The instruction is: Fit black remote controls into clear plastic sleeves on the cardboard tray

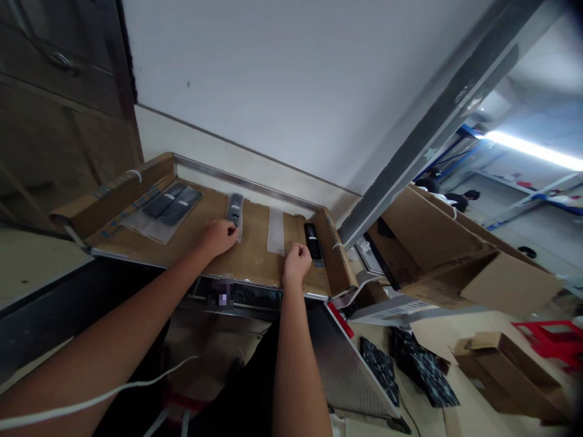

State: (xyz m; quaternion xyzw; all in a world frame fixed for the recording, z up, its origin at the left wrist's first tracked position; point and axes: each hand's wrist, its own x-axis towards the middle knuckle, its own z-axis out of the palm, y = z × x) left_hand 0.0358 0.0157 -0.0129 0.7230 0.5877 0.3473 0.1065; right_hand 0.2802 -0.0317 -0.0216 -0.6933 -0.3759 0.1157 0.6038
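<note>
Two hands lay on the cardboard-covered table (255, 255): left hand (220, 237) gripped the grey bagged remote (235, 213), its long axis pointing away; right hand (297, 262), loosely clenched, sat just beside the black remote (312, 240).

black remote (313, 240) | grey remote (235, 209) | brown cardboard (255, 252) | red crate (553, 342)

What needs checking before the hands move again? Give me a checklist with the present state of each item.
1. Left hand on the bagged remote: ok, fingers touch its near end.
2. Right hand beside the black remote: ok, close to it; contact cannot tell.
3. Empty clear bag lies flat between the hands: ok.
4. Two bagged remotes set aside at the left: ok.
5. Cardboard work surface flat under everything: ok.
6. Grip of either hand: cannot tell, fingers curled and partly hidden.
</note>
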